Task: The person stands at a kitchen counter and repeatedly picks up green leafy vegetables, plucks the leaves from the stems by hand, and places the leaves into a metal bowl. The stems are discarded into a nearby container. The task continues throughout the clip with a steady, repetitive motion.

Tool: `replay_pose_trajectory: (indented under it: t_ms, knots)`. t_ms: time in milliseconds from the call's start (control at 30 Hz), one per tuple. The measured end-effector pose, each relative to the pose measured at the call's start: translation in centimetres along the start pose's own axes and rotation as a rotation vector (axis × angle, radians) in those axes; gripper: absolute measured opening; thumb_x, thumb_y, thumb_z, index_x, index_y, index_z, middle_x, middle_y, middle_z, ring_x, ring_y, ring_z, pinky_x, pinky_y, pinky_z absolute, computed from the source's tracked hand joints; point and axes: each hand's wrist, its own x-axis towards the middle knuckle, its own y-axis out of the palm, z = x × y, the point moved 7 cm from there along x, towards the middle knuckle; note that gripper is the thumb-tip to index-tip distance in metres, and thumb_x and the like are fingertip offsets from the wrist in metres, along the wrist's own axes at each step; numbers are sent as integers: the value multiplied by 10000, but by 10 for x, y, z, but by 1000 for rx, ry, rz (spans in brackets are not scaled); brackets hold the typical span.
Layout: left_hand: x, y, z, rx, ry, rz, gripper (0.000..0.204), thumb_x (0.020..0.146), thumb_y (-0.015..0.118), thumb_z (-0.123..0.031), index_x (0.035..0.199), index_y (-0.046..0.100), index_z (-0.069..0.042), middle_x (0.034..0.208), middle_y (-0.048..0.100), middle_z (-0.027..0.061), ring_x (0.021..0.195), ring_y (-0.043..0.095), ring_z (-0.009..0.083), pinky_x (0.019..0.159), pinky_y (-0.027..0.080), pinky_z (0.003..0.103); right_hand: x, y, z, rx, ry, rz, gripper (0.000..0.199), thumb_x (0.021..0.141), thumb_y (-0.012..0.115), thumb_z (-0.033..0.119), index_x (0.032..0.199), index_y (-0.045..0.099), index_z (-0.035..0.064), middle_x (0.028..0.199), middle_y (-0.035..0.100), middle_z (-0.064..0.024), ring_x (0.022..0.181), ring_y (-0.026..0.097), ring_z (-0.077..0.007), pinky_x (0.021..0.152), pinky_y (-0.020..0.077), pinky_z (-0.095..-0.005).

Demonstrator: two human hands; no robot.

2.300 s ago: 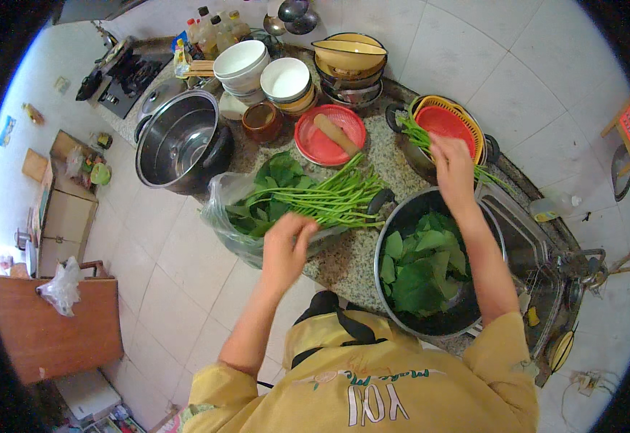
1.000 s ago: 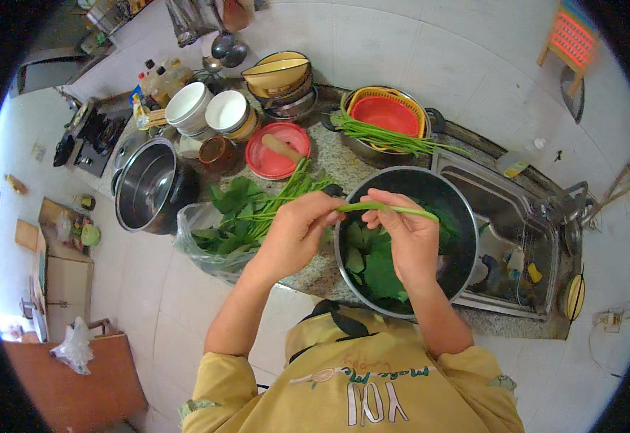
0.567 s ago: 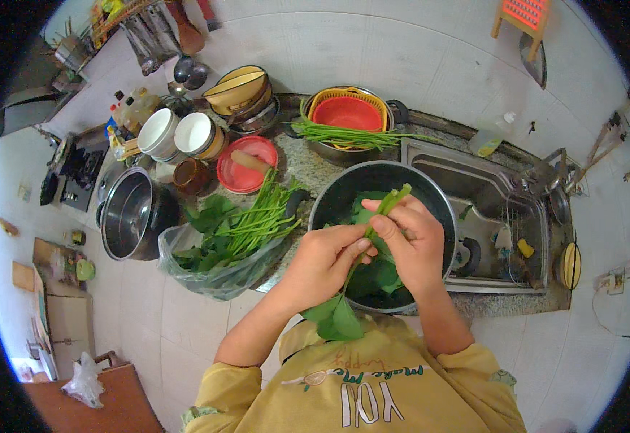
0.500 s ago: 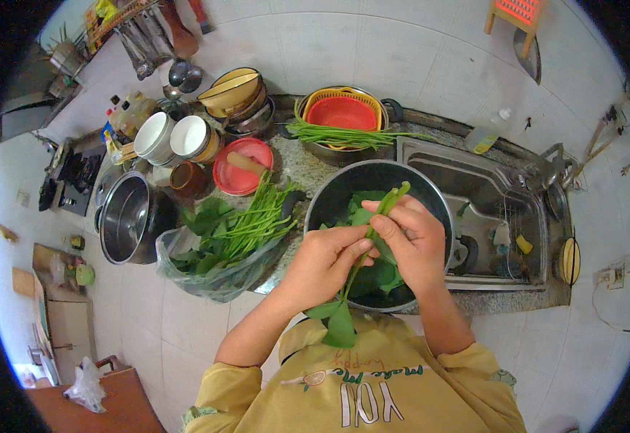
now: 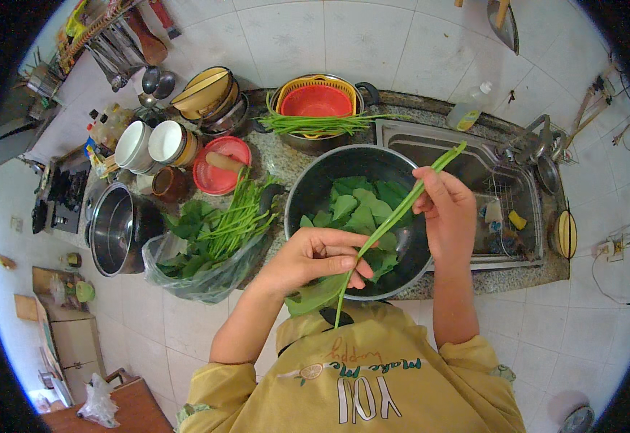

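Observation:
A long green leafy stem (image 5: 394, 216) slants over a dark pot (image 5: 298, 195), its upper end pointing to the sink. My left hand (image 5: 322, 258) pinches its lower part between thumb and fingers, over the pot's near left edge. Higher up, my right hand (image 5: 446, 209) grips the same stem with thumb and fingertips, above the pot's right rim. Loose green leaves (image 5: 362, 202) lie inside the pot. To the left, a clear plastic bag (image 5: 206, 281) holds a bunch of leafy stems (image 5: 221, 229).
A steel sink (image 5: 474, 155) sits to the right, with a yellow sponge (image 5: 517, 220). Bare green stems (image 5: 322, 124) lie across a red basket (image 5: 315, 101) behind. Bowls (image 5: 133, 144), a red plate (image 5: 219, 180) and an empty steel pot (image 5: 116, 227) stand left.
My hands have moved apart along the stem, the right one up and rightward. The stem now stretches long between them, and the view has shifted slightly.

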Motion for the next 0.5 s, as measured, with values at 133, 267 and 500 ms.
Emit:
replay_pose_trajectory:
  t_ms: [133,267,500]
  knots:
    - [-2,3,3,-153,-9,-11,461,819,550,-213,1170,431,61,893,599,192,760,621,247,703,499,309,4,-10,-2,2,6,-47,168,783,599,153,812,621,-11,622,532,-17,523,487,-77,479,383,-196]
    - [-2,1,5,-382,34,-20,611,796,568,-308,1193,362,109,925,578,220,804,607,319,719,503,350,11,-27,0,40,-30,-109,187,784,594,171,818,614,-12,631,535,-20,529,485,-79,487,391,-203]
    - [-8,-4,-5,144,140,-132,506,727,616,-33,1195,429,3,1007,571,93,899,560,178,773,449,263,16,-36,-7,219,-20,-8,175,853,506,168,897,557,7,731,526,-22,648,495,-90,603,409,-217]
